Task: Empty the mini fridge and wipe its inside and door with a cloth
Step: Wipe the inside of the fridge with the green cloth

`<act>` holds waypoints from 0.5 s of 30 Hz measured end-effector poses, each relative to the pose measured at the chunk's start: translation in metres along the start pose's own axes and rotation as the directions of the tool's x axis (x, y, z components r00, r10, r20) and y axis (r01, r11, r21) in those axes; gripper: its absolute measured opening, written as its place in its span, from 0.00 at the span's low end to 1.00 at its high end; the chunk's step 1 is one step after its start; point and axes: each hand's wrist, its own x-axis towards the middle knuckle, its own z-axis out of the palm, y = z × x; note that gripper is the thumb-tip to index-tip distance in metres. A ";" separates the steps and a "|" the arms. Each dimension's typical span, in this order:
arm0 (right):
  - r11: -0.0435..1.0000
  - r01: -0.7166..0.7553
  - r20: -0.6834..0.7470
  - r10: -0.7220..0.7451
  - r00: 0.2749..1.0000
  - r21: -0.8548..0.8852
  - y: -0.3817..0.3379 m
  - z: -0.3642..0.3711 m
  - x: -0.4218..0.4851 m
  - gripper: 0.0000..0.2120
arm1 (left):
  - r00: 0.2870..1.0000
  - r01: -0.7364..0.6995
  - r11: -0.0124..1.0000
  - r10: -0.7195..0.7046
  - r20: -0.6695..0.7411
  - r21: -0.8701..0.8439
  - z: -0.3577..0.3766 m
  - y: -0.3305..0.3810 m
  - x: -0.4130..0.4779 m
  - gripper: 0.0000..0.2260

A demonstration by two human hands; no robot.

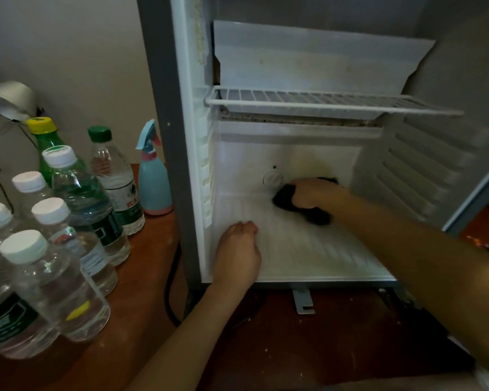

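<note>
I see my right hand [311, 196] gripping the dark cloth [318, 217] and pressing it onto the rear floor of the open mini fridge [181, 165], just beside the round dial [272, 178]. My left hand [237, 249] rests well apart at the front left of that floor, fingers curled under and holding nothing. The water bottles [91, 198] and spray bottle [153, 187] stand on the wooden table [141, 277] left of the fridge.
</note>
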 end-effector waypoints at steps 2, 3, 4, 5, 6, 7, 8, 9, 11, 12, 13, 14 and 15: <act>0.995 -0.097 -0.015 0.097 0.995 0.023 0.029 -0.006 -0.006 0.22 | 1.000 -0.009 1.000 0.009 -0.006 0.005 0.000 -0.001 -0.001 0.13; 0.989 -0.143 -0.012 0.143 0.990 0.025 0.039 -0.007 -0.008 0.22 | 1.000 -0.009 1.000 0.009 -0.002 0.011 0.000 -0.001 -0.001 0.13; 0.984 -0.173 0.004 0.173 0.985 0.034 0.046 -0.008 -0.011 0.22 | 1.000 -0.007 1.000 0.007 0.002 0.014 0.001 -0.001 -0.001 0.13; 0.980 -0.191 0.026 0.190 0.981 0.053 0.050 -0.009 -0.014 0.22 | 1.000 -0.004 1.000 0.004 0.007 0.018 0.001 -0.001 0.000 0.13; 0.977 -0.197 0.049 0.194 0.980 0.079 0.053 -0.009 -0.017 0.22 | 1.000 -0.002 1.000 0.002 0.007 0.023 0.002 -0.001 0.001 0.13; 0.974 -0.201 0.082 0.193 0.978 0.103 0.054 -0.012 -0.021 0.21 | 1.000 0.001 1.000 -0.001 0.004 0.029 0.002 -0.001 0.001 0.13; 0.968 -0.214 0.126 0.198 0.972 0.129 0.056 -0.013 -0.027 0.22 | 1.000 0.001 0.999 -0.001 0.001 0.034 0.002 0.000 0.001 0.12; 0.958 -0.241 0.170 0.215 0.962 0.152 0.059 -0.013 -0.035 0.23 | 1.000 -0.004 0.999 0.004 0.001 0.039 0.002 0.001 0.001 0.12; 0.954 -0.273 0.220 0.242 0.945 0.124 0.063 -0.007 -0.061 0.24 | 1.000 -0.008 0.998 0.008 -0.004 0.057 0.001 0.002 -0.001 0.12; 0.964 -0.254 0.225 0.232 0.946 0.074 0.063 -0.002 -0.077 0.24 | 1.000 -0.002 0.998 0.003 -0.008 0.059 0.000 0.002 0.000 0.11; 0.974 -0.224 0.237 0.210 0.949 0.034 0.062 0.002 -0.097 0.25 | 1.000 0.004 0.999 -0.003 -0.009 0.053 0.000 0.002 0.000 0.11; 0.980 -0.199 0.258 0.185 0.948 0.028 0.062 0.008 -0.115 0.26 | 1.000 0.006 0.999 -0.006 -0.009 0.047 -0.001 0.002 0.001 0.11; 0.981 -0.185 0.288 0.162 0.944 0.057 0.061 0.013 -0.133 0.26 | 1.000 0.009 0.999 -0.008 -0.010 0.042 0.000 0.002 0.000 0.11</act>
